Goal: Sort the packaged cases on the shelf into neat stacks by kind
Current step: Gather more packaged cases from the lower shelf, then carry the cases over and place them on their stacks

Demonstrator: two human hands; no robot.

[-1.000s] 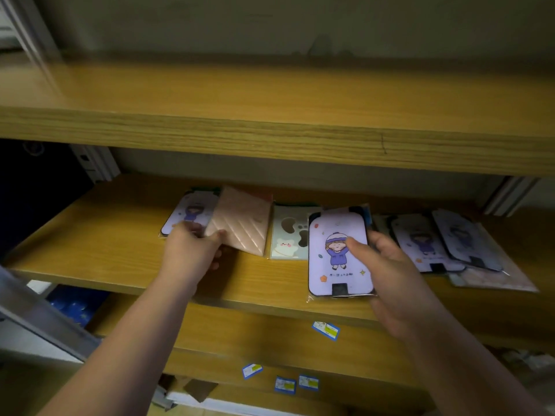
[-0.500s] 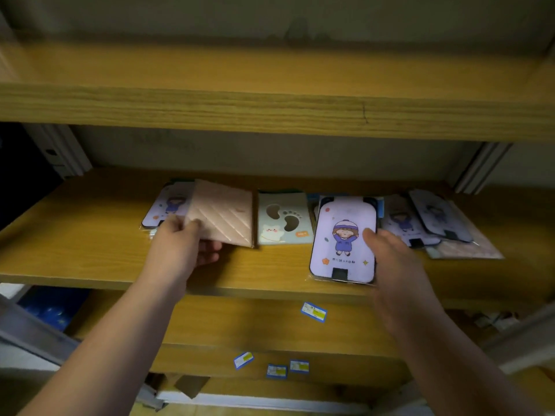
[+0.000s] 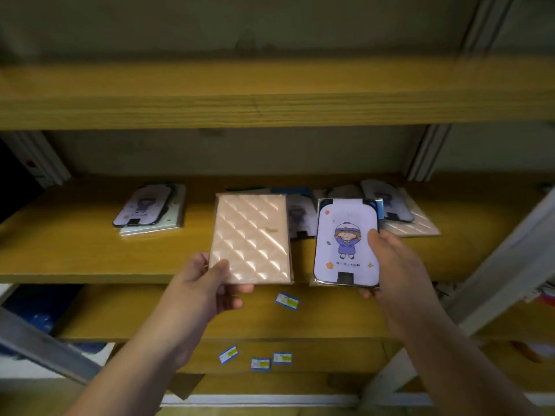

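My left hand [image 3: 207,283] grips the lower left corner of a pink quilted packaged case [image 3: 250,238], lifted at the front edge of the middle shelf [image 3: 75,250]. To its right, my right hand [image 3: 393,265] holds a purple cartoon-girl case [image 3: 345,244] by its right edge, thumb on its face. A small stack topped by a purple cartoon case [image 3: 144,208] lies at the shelf's left. Behind the held cases lie another purple case [image 3: 298,217], more purple cases [image 3: 387,199] and a pink quilted case [image 3: 414,226] at the right.
An upper wooden shelf [image 3: 270,109] overhangs the working shelf. Small blue and yellow labels [image 3: 286,301] are stuck on the lower shelves. Metal uprights [image 3: 426,151] stand at both sides, and a slanted metal bar [image 3: 45,343] crosses the lower left.
Both hands have lifted their cases toward me off the shelf. The pink quilted case moved right, away from the left stack, and now covers the middle. The camera moved closer.
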